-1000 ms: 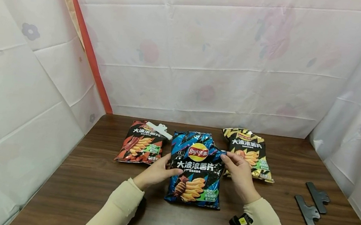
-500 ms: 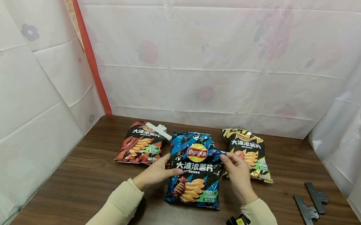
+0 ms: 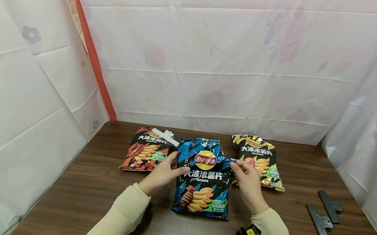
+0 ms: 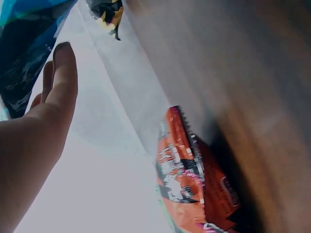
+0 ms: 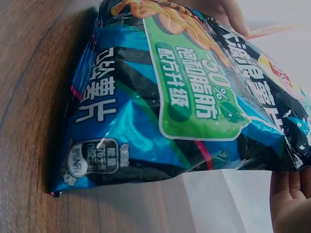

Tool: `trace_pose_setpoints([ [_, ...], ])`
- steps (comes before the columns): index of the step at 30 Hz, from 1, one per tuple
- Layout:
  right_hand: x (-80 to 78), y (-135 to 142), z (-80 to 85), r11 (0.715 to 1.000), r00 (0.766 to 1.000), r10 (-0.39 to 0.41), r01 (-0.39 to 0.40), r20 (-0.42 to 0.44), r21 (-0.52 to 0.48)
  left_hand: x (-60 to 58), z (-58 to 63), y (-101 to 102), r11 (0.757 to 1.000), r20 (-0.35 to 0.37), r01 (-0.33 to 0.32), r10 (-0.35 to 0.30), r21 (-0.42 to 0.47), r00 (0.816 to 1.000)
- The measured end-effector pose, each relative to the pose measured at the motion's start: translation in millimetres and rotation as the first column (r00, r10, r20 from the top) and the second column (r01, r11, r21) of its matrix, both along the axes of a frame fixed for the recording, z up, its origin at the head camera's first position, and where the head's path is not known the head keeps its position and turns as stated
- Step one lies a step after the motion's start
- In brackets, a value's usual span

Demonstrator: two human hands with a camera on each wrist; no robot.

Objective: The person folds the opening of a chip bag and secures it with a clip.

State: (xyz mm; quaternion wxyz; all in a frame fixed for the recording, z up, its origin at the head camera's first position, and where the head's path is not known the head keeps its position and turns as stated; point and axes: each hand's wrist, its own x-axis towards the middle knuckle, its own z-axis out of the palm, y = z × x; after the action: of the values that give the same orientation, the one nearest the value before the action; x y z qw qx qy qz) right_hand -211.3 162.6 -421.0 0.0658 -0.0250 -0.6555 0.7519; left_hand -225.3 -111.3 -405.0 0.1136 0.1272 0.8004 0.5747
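Observation:
A blue and black bag of potato chips (image 3: 202, 187) stands near the middle of the table, its upper right corner cut away or torn in a notch. My left hand (image 3: 162, 174) holds its left edge, thumb over the printed front and fingers behind. At the notch, my right hand (image 3: 248, 183) pinches the bag's right edge. The right wrist view has the bag's lower end (image 5: 136, 155) close to the wood. In the left wrist view, the left hand (image 4: 53, 102) has its fingers along the blue bag (image 4: 24, 48).
Behind on the left lies a red chip bag (image 3: 144, 155) with a white clip (image 3: 165, 136) across its top corner. A yellow and black chip bag (image 3: 258, 158) lies back right. Two dark bag clips (image 3: 319, 223) rest at the right. White sheeting (image 3: 217, 58) walls the table.
My left hand has slid slightly up the bag's left edge, its thumb now higher on the front. The right hand keeps its pinch, and the bag has hardly moved.

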Motion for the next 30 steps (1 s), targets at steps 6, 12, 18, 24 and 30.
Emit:
trace_pose_setpoints([
  [6,0.0,0.1,1.4,1.0,1.0,0.007,-0.007,0.025,-0.008,-5.8,11.4,0.3,0.997,-0.015,-0.068,0.068,0.024,0.998],
  [12,1.0,-0.6,3.8,1.0,1.0,0.01,-0.01,0.029,-0.023,-14.4,21.0,1.1,0.993,-0.06,-0.096,0.1,0.069,0.993],
  [18,1.7,-1.4,4.7,0.999,0.999,0.014,-0.013,0.032,-0.041,-25.1,30.6,3.4,0.993,-0.128,-0.071,0.083,0.094,0.988],
  [24,1.5,0.4,3.3,0.999,0.999,0.021,-0.02,0.031,-0.031,-35.2,43.6,9.1,0.996,-0.21,-0.046,0.061,0.077,0.976],
  [30,1.6,0.6,3.8,0.999,0.999,0.022,-0.021,0.031,-0.024,-42.5,58.0,16.9,0.998,-0.266,-0.044,0.053,0.039,0.963],
])
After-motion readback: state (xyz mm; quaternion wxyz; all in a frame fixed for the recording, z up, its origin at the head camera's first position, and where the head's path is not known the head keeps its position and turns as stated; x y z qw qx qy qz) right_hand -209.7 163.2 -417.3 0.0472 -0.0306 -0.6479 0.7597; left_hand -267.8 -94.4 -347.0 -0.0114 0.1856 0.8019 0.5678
